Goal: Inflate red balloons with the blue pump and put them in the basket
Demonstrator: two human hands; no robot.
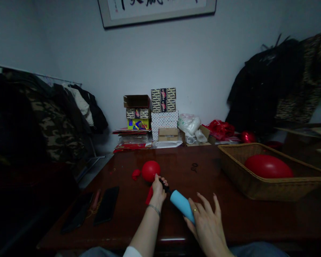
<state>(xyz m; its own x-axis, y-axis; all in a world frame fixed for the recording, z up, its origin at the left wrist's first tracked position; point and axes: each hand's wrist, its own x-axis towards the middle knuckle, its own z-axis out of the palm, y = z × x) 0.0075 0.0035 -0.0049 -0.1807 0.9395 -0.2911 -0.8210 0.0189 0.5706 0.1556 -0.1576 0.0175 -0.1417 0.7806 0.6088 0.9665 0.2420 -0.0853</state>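
My left hand (158, 189) is closed at the neck of a small, round, inflated red balloon (150, 170) and around the black end of a hand pump. The pump's light blue barrel (181, 203) slants down toward me. Against its near end rests my right hand (205, 217), thumb beneath and the other fingers raised and spread. Beside the balloon lies a small limp red piece (136, 174). Another red strip (149, 195) shows just left of my left wrist.
A wicker basket (259, 187) with a large red balloon (269, 166) stands at the right. Two dark phones (106, 205) lie at the left. Small black loops (194, 167) lie farther back. Stacked boxes (164, 121) and plastic bags (189, 124) stand beyond the table.
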